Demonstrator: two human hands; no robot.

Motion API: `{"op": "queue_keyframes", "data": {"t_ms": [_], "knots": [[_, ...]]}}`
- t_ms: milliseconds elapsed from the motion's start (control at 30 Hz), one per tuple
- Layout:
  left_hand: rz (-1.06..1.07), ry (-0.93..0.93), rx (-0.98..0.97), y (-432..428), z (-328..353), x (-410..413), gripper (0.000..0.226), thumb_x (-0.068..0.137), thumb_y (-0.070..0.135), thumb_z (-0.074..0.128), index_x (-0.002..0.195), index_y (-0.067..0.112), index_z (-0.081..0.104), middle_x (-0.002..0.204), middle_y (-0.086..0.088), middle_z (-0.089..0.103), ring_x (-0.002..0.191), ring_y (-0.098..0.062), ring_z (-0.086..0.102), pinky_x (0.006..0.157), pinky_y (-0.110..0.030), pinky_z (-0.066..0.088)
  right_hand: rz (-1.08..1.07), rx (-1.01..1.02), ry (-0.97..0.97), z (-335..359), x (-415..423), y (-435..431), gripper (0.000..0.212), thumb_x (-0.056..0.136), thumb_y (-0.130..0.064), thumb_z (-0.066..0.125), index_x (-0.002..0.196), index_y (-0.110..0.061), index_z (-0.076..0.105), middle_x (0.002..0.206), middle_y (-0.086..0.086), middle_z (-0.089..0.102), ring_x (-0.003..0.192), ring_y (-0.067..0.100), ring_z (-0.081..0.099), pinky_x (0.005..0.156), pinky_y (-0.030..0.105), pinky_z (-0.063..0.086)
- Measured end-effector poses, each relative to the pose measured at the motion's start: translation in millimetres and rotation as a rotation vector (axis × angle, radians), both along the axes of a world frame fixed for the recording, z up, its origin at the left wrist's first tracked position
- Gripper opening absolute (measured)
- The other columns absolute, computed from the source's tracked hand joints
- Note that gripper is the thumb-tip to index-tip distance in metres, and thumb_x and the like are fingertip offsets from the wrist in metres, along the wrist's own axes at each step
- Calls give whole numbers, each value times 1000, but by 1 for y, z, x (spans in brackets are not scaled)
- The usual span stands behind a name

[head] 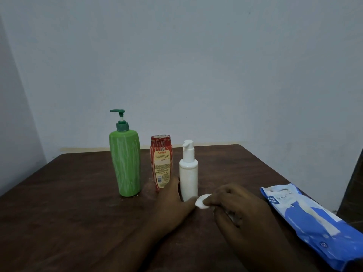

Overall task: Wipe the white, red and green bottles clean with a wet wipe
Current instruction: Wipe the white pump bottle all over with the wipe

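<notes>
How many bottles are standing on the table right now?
3, all upright: green pump bottle left, red bottle middle, white pump bottle right, with the left hand covering part of the last two's bases. None seems hidden.

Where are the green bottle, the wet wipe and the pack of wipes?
green bottle (125,163): head view, middle of its body.
wet wipe (202,202): head view, its rounded white end.
pack of wipes (306,218): head view, blue front face.

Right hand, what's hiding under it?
A white wet wipe pokes out from under the right hand, pinched in its fingers above the brown table. The hand covers the rest of the wipe.
</notes>
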State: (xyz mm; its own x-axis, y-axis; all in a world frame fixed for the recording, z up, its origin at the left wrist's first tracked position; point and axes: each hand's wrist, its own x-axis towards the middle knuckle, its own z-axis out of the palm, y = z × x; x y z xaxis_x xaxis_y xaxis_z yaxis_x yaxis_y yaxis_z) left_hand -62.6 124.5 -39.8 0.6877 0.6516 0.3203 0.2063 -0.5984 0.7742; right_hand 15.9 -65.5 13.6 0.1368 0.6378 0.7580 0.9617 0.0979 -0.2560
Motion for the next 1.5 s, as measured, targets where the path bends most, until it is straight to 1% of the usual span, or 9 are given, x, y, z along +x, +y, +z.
{"op": "queue_keyframes", "data": {"t_ms": [100, 167, 333, 467, 600, 800, 933, 1367, 1500], "knots": [[68, -2, 18, -1, 0, 2, 60, 76, 52, 86, 121, 27, 56, 117, 13, 66, 99, 1, 62, 77, -16, 52, -2, 6, -4, 0, 1, 0, 23, 79, -27, 54, 98, -35, 64, 94, -27, 51, 90, -18, 51, 78, -1, 38], [111, -12, 33, -3, 0, 4, 58, 75, 51, 88, 116, 24, 57, 112, 12, 67, 94, 1, 62, 70, -13, 47, 1, 18, -5, 1, 0, 0, 21, 80, -26, 54, 96, -35, 64, 93, -22, 55, 90, -18, 51, 79, -2, 37], [119, -6, -8, -7, 1, 1, 60, 75, 54, 86, 118, 29, 53, 114, 14, 65, 97, 0, 63, 78, -18, 54, -11, -30, 1, 2, 3, -2, 25, 79, -29, 52, 101, -37, 61, 98, -32, 43, 94, -24, 46, 81, -5, 32], [127, 64, 43, -8, 1, 0, 53, 81, 49, 82, 119, 26, 55, 116, 11, 66, 92, 1, 61, 66, -13, 46, -16, -15, 8, 8, 0, -12, 24, 80, -29, 53, 96, -29, 70, 96, -19, 58, 91, -10, 55, 77, 0, 40], [165, 90, 85, -10, 2, 4, 52, 83, 49, 81, 120, 25, 54, 117, 11, 65, 90, 2, 59, 63, -11, 42, -26, 11, 22, 10, -1, -15, 20, 79, -21, 58, 94, -28, 71, 95, -18, 59, 89, -9, 56, 76, 1, 40], [238, 110, 99, -11, 3, 14, 50, 83, 45, 82, 117, 20, 56, 113, 6, 66, 92, -6, 59, 69, -18, 43, -7, 23, 70, 5, -1, -9, 22, 79, -21, 56, 93, -27, 71, 93, -18, 58, 86, -10, 56, 76, 0, 38], [287, 122, 74, -12, 5, 25, 41, 85, 39, 78, 111, 19, 53, 113, 2, 67, 98, -13, 62, 85, -30, 54, 13, 12, 87, 5, -3, -9, 23, 79, -24, 54, 93, -28, 71, 93, -18, 58, 85, -9, 56, 73, 0, 39], [320, 141, 99, -10, 2, 35, 45, 87, 48, 76, 111, 22, 48, 117, -1, 65, 108, -19, 65, 85, -31, 52, 27, 26, 75, 7, -4, -10, 24, 79, -24, 53, 92, -26, 73, 93, -20, 56, 87, -17, 52, 75, -3, 36], [333, 133, 101, -10, 1, 36, 50, 88, 51, 74, 119, 17, 53, 117, -3, 66, 109, -21, 66, 88, -35, 55, 21, 29, 65, 6, -5, -9, 23, 76, -13, 62, 92, -26, 73, 93, -20, 58, 88, -15, 54, 75, -3, 36]]}}
